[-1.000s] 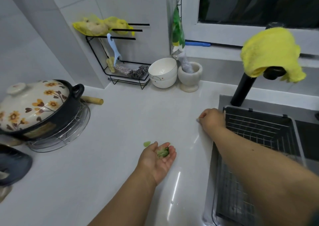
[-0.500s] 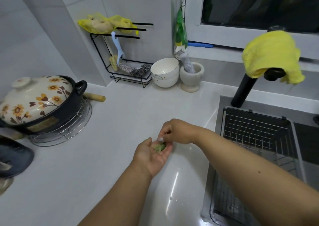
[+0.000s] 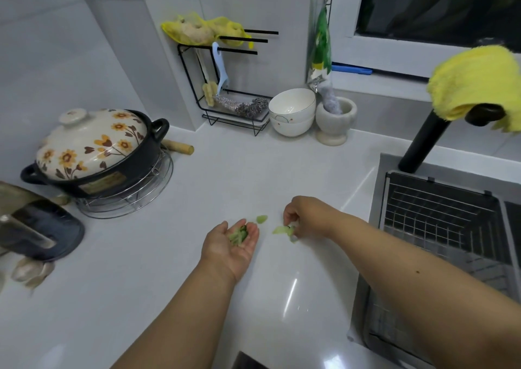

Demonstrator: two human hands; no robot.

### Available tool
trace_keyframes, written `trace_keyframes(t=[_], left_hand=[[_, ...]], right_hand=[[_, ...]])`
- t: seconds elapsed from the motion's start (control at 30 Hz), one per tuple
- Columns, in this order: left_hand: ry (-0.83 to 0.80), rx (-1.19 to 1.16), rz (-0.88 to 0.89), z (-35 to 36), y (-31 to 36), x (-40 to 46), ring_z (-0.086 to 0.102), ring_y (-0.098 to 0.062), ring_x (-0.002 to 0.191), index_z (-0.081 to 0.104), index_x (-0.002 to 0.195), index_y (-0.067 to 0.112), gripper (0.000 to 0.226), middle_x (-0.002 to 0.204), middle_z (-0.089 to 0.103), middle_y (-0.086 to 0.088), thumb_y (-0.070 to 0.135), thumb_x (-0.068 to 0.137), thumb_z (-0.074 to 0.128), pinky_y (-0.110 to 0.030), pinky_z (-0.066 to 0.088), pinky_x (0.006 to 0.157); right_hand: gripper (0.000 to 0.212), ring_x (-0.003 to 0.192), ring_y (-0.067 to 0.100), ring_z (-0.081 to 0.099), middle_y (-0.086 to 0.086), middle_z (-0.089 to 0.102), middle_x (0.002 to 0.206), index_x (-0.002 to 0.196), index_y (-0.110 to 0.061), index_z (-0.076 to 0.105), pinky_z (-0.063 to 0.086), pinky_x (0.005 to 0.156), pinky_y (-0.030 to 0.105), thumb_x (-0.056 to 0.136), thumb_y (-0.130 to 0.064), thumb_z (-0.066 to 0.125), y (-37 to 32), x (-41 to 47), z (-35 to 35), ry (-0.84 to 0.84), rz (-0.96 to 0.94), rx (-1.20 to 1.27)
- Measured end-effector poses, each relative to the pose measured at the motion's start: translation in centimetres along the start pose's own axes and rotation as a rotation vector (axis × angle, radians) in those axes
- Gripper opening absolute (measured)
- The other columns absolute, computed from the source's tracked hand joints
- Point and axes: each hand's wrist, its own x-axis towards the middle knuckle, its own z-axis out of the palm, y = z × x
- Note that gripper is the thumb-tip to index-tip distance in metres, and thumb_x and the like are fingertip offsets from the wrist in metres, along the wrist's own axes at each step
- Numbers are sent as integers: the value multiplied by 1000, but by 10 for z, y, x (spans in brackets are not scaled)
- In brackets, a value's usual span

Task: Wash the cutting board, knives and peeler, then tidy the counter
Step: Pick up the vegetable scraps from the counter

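My left hand (image 3: 232,248) lies palm up on the white counter (image 3: 174,255), cupped, with green vegetable scraps (image 3: 239,234) in the palm. Just to its right, my right hand (image 3: 306,217) curls its fingertips onto a pale green peel (image 3: 282,230) lying on the counter. Another small green scrap (image 3: 261,218) sits between the two hands. A light blue peeler (image 3: 221,68) hangs on the black wire rack (image 3: 225,86) in the back corner.
A floral-lidded black pot (image 3: 93,154) stands on a wire trivet at the left. Stacked white bowls (image 3: 291,112) and a stone mortar (image 3: 334,120) sit at the back. The sink with a wire basket (image 3: 439,222) is on the right, under a black tap with a yellow cloth (image 3: 476,83).
My right hand left my left palm and moved right onto the counter, onto a green peel. My left hand stayed cupped with its scraps.
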Motion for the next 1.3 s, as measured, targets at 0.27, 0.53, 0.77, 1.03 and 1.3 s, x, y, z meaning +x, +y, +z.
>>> trace_keyframes(t=[0.27, 0.53, 0.77, 1.03, 1.3], left_hand=[[-16, 45, -22, -4, 4, -1, 59, -27, 78, 59, 99, -6, 38, 97, 57, -20, 26, 102, 40, -38, 54, 76], [-51, 155, -95, -3, 1, -1, 59, -29, 89, 58, 106, -9, 43, 102, 58, -23, 29, 102, 39, -39, 53, 80], [-126, 95, -144, -6, 2, -4, 61, -30, 92, 59, 109, -9, 48, 104, 60, -23, 33, 102, 38, -41, 53, 77], [-29, 98, -64, -26, 13, -5, 59, -29, 87, 58, 112, -9, 44, 98, 56, -21, 30, 102, 40, -39, 52, 82], [-68, 72, -100, -26, 13, -7, 61, -30, 92, 56, 117, -10, 47, 102, 61, -22, 31, 102, 38, -40, 52, 82]], right_hand=[[15, 72, 11, 51, -5, 58, 81, 78, -19, 61, 38, 58, 18, 73, -13, 74, -5, -1, 1, -69, 16, 4], [5, 55, 16, 57, 6, 65, 64, 78, -8, 71, 49, 55, 25, 77, -8, 76, -35, -8, -21, 100, -11, 671], [9, 67, 9, 58, -7, 63, 73, 94, -14, 72, 42, 56, 13, 87, -16, 68, -43, 8, -12, 165, 40, 478], [14, 82, 18, 50, 1, 49, 92, 90, -16, 60, 35, 62, 25, 82, -23, 69, -49, 31, 26, 132, 109, 52], [18, 76, 7, 56, 1, 68, 87, 97, -19, 72, 48, 74, 22, 82, -29, 73, -74, 7, -4, -32, -60, 351]])
